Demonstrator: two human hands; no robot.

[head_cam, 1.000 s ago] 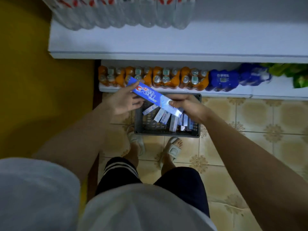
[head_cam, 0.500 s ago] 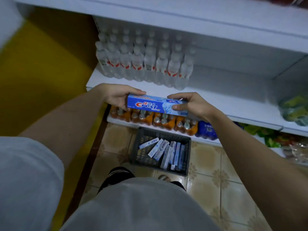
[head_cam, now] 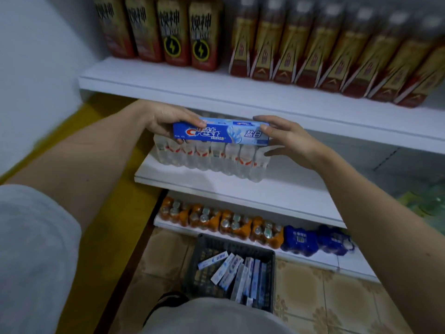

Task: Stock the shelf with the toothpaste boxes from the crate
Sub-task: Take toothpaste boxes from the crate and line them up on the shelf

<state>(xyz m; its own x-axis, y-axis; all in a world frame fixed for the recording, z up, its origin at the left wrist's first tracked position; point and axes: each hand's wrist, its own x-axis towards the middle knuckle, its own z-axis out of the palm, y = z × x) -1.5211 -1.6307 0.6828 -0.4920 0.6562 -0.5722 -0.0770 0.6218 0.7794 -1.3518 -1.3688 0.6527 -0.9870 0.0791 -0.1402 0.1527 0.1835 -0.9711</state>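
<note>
Toothpaste box (head_cam: 220, 132) held level, left hand (head_cam: 166, 121) and right hand (head_cam: 286, 138) gripping its ends, in front of the water bottles (head_cam: 209, 157). Below it, crate (head_cam: 199, 280) on floor holds further boxes (head_cam: 240, 276).

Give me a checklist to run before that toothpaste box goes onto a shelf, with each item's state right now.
1. Box held at both ends: ok. The left hand and right hand grip the toothpaste box.
2. Box level, label facing out: ok.
3. Free space on the shelf with the water bottles: ok, bare board right of them.
4. Room on the upper shelf: ok along its front, before the drink bottles.
5. Which shelf is meant: cannot tell.
6. More stock left in the crate: ok, several boxes inside.
</note>
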